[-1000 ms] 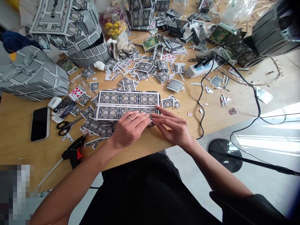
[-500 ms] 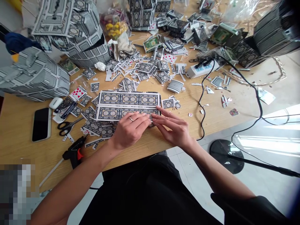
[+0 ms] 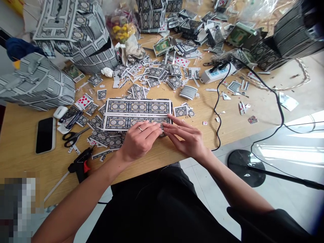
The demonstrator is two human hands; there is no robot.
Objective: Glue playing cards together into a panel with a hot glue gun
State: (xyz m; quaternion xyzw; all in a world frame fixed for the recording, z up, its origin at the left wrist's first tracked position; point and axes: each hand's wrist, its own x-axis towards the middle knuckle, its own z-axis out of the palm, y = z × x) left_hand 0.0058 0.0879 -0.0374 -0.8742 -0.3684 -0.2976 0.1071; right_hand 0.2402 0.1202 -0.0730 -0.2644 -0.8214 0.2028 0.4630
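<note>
A rectangular panel of patterned playing cards (image 3: 116, 106) lies in front of me, its cards joined in two long rows with white borders. My left hand (image 3: 140, 139), with a ring on one finger, has its fingers bent over the panel's near edge, right of the middle. Close beside it, my right hand (image 3: 188, 139) pinches the same edge near the right corner, fingers on top and thumb low at the front. The fingertips of both hands almost meet and cover part of the lower row. What lies beneath the panel is mostly hidden.
Left of the panel lie scissors (image 3: 73, 136), a phone (image 3: 45, 135) and a glue gun (image 3: 81, 163). Card scraps (image 3: 155, 72) spread behind it. Bags made of cards (image 3: 52, 81) stand at the left. A power strip (image 3: 218, 73) trails black cables on the right.
Both hands keep nearly the same hold on the card panel. The whole view has shifted very slightly; nothing else has visibly moved.
</note>
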